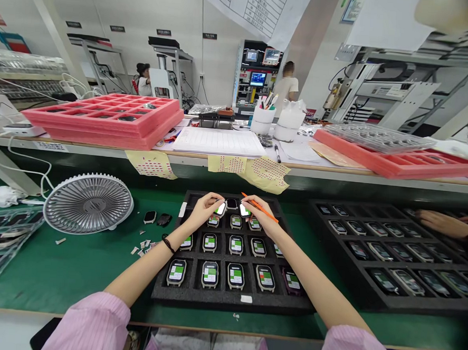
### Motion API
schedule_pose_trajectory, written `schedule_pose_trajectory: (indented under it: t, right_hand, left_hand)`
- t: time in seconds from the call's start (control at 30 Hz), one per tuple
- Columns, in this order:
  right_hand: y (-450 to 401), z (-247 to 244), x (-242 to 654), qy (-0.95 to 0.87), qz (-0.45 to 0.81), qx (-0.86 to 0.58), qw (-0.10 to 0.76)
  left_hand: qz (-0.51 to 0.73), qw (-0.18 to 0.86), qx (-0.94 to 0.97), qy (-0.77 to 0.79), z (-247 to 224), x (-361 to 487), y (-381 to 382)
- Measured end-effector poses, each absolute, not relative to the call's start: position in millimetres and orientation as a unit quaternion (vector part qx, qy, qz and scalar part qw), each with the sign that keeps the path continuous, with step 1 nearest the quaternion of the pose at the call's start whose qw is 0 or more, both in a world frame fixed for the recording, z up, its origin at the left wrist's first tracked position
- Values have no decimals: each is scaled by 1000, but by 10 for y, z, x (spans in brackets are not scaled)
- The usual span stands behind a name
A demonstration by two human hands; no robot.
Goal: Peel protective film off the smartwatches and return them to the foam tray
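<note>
My left hand (pixel 205 210) grips a smartwatch (pixel 220 209) with a lit white screen, just above the top of a black foam tray (pixel 194 298). My right hand (pixel 258 216) pinches a thin orange stick (pixel 263 210) and sits against a second lit watch (pixel 244 210). Under both hands, the tray's cutouts hold several smartwatches (pixel 210 274) showing green and white screens. The hands hide part of the tray's top row.
A grey desk fan (pixel 88 204) lies left of the tray, near two loose black watches (pixel 149 217) and white scraps (pixel 142 246). A second foam tray (pixel 385 290) of watches sits to the right, with a co-worker's hand (pixel 441 223) above it. Pink foam trays (pixel 103 117) stand on the shelf ahead.
</note>
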State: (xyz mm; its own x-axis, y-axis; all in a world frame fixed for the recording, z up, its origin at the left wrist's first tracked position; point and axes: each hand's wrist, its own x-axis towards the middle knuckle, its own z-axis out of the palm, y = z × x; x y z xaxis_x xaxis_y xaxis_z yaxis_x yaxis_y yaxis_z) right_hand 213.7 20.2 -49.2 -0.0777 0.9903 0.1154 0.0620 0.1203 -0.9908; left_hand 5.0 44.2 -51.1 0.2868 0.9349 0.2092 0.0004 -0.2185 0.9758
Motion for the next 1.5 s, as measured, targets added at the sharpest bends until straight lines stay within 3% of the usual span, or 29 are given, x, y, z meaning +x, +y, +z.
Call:
schedule_pose_trajectory:
  t: [0.43,1.1,1.5]
  right_hand:
    - [243,-586,2163,-620,496,-387,469]
    - [205,-501,2142,-542,469,-476,510]
    - [217,-537,2147,-584,501,-405,495]
  left_hand:
    - [432,515,663,331,-541,48,423]
    - [432,525,627,380,-507,81,413]
    - [423,521,674,309,-593,63,445]
